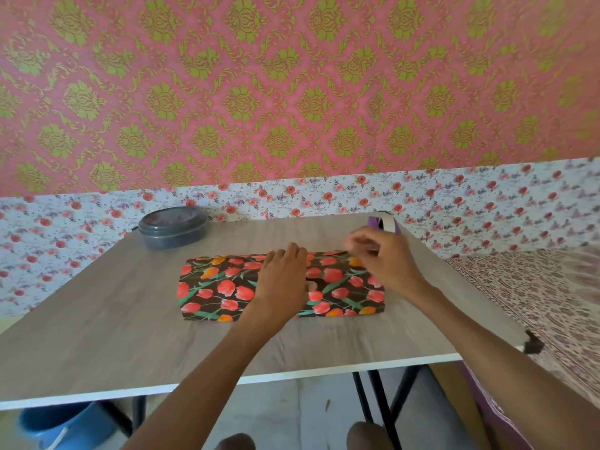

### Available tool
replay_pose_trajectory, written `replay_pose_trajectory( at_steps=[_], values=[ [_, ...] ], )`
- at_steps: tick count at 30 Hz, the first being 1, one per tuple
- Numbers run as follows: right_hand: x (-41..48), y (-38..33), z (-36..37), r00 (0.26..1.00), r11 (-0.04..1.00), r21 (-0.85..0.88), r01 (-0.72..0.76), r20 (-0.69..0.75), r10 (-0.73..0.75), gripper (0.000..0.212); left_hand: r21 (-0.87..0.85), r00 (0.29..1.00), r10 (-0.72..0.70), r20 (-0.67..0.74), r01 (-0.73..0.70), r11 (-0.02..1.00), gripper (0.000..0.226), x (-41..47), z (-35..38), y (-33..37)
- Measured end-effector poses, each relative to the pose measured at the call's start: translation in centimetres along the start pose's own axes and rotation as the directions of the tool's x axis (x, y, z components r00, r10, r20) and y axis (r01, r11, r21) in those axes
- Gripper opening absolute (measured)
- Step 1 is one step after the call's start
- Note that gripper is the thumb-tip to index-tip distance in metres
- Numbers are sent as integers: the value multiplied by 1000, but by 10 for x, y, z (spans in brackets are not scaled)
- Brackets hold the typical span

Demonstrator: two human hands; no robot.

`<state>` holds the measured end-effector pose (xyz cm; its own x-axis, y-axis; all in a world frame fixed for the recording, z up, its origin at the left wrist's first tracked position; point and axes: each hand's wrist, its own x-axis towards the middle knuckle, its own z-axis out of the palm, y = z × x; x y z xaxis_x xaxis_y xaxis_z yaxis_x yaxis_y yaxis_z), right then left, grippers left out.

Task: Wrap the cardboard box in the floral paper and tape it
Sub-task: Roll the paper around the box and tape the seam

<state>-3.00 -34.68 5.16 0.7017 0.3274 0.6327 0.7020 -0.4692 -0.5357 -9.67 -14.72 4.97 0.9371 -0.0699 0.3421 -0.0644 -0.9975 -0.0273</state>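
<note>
Blue first: a bucket point(65, 423) sits on the floor under the near left corner of the table point(97, 336), and our two bare knees point(235, 442) poke in at the bottom edge. Up on the wood-grain top, mid-table, lies the floral paper point(220, 287), dark with red and orange tulips, wrapped into a long flat parcel; the box under it is hidden from us. Our left hand point(282, 280) lies palm down across the parcel's middle, fingers straight and reaching the far top edge, pressing the paper flat. Our right hand point(383, 258) hovers over the parcel's far right end, fingers curled. It is blurred, though: it may be pinching something small, and we cannot tell. Just beyond it, at the table's far right edge, stands a purple tape dispenser point(384, 224). Far left sits a grey lidded tub point(172, 228). Behind everything rises the pink-and-green patterned wall point(292, 92).
</note>
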Motion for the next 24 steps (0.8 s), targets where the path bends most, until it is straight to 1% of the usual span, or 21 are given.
replay_pose_trajectory(
  at_steps=[1, 2, 3, 4, 5, 6, 7, 8, 9, 10, 12, 14, 15, 18, 20, 21, 23, 24],
  values=[
    [3, 10, -6, 991, 997, -50, -53, -122, 46, 11, 3, 1000, -9, 2, 9, 1000, 43, 2, -1, 0],
    [6, 23, -15, 968, 982, -115, -147, -220, 119, 12, 8, 1000, -12, 3, 11, 1000, 47, 5, 0, 2],
    [9, 33, -22, 938, 942, -192, -274, -268, 218, 18, 16, 1000, -17, 5, 17, 1000, 52, 7, 1, 3],
    [13, 50, -28, 902, 872, -268, -409, -263, 342, 26, 28, 1000, -22, 6, 22, 999, 57, 9, 2, 4],
    [15, 64, -34, 842, 788, -299, -538, -223, 491, 34, 42, 1000, -30, 6, 30, 999, 59, 12, 4, 6],
    [17, 77, -37, 761, 715, -269, -645, -143, 633, 41, 61, 999, -42, 6, 41, 997, 59, 14, 6, 7],
    [19, 83, -39, 668, 659, -144, -739, -26, 744, 45, 80, 999, -53, 10, 52, 995, 56, 16, 8, 8],
    [21, 88, -40, 575, 572, 64, -818, 96, 812, 47, 91, 998, -63, 11, 62, 994, 54, 17, 10, 8],
    [22, 87, -42, 494, 449, 238, -861, 189, 849, 46, 93, 998, -70, 10, 69, 993, 54, 18, 10, 8],
    [24, 86, -46, 437, 343, 344, -874, 248, 865, 42, 90, 997, -71, 2, 71, 993, 54, 18, 11, 9],
    [30, 84, -54, 366, 242, 381, -892, 297, 882, 25, 83, 998, -60, -30, 63, 995, 53, 16, 13, 7],
    [39, 85, -61, 340, 213, 371, -904, 320, 884, 13, 70, 997, -47, -60, 52, 996, 52, 12, 14, 5],
    [42, 85, -62, 345, 220, 362, -906, 328, 880, 15, 63, 997, -45, -68, 50, 997, 52, 11, 15, 5],
    [50, 83, -59, 376, 260, 341, -904, 341, 862, 40, 56, 996, -48, -77, 52, 997, 53, 10, 16, 5],
    [54, 75, -55, 361, 256, 308, -916, 357, 861, 51, 57, 996, -53, -70, 57, 997, 54, 11, 16, 6],
    [56, 72, -53, 344, 239, 301, -923, 371, 863, 53, 56, 996, -55, -66, 59, 997, 55, 11, 16, 6],
    [60, 70, -50, 314, 188, 326, -927, 397, 862, 50, 47, 997, -60, -55, 63, 997, 55, 10, 16, 6],
    [61, 72, -46, 316, 177, 346, -921, 400, 860, 49, 43, 997, -61, -51, 64, 997, 55, 10, 16, 5]
  ],
)
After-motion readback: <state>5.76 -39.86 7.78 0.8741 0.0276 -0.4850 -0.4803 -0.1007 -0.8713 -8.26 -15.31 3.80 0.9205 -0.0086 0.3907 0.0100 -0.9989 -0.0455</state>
